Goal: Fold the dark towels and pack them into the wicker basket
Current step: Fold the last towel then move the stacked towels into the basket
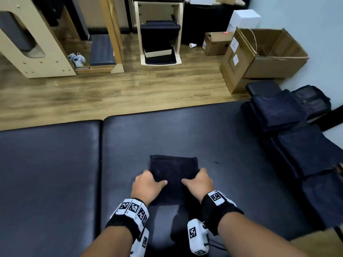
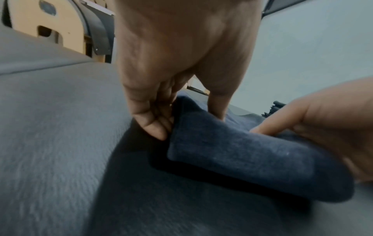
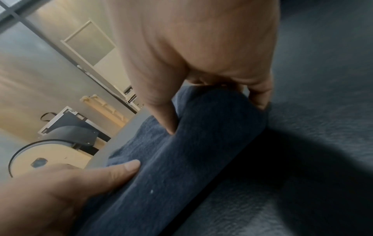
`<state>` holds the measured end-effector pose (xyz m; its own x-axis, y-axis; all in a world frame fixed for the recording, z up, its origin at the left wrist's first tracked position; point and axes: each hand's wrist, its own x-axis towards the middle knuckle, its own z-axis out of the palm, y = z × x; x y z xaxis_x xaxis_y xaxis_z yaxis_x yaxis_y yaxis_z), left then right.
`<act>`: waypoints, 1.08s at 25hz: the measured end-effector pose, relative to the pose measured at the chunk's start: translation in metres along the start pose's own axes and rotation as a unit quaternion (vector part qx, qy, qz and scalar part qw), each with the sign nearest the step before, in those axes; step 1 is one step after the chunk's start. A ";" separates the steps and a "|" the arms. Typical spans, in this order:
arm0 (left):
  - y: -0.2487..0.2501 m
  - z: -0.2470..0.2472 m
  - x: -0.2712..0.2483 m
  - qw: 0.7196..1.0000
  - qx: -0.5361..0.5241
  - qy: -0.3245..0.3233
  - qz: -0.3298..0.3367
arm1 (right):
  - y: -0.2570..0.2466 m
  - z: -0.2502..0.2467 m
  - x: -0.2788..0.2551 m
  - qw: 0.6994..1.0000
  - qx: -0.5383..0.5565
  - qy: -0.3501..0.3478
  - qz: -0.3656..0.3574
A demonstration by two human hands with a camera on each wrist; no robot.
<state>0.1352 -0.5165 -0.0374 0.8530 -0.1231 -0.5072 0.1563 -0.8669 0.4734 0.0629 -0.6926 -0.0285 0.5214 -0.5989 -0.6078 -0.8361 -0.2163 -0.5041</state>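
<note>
Basically: left hand point(image 1: 147, 184) grips the folded towel's point(image 1: 173, 168) left side, thumb on top, fingers curled round the edge and tucked under. Towel lies flat on the dark padded bench point(image 1: 55, 173), centred between both hands, the two side edges running away from the person. Right hand point(image 1: 199, 182) mirrors it, pinching the right edge. Folded stack point(image 1: 289, 130) sits well off to the right, so the right hand is nearer. Wicker basket not in view; carry direction can't be judged.
</note>
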 end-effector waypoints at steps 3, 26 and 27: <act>-0.004 0.014 -0.012 0.997 -0.073 -0.034 -0.019 | 0.027 -0.017 -0.011 0.999 0.033 -0.025 -0.001; 0.339 0.410 -0.307 0.911 0.053 -0.355 0.203 | 0.529 -0.378 -0.117 0.912 0.353 0.147 0.149; 0.358 0.420 -0.315 0.909 0.054 -0.352 0.216 | 0.537 -0.393 -0.114 0.908 0.357 0.159 0.152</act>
<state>-0.2866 -0.9909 -0.0108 0.2866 -0.7086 -0.6448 -0.2000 -0.7024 0.6831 -0.5123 -1.0435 0.0108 0.1151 -0.7645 -0.6343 -0.5502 0.4826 -0.6814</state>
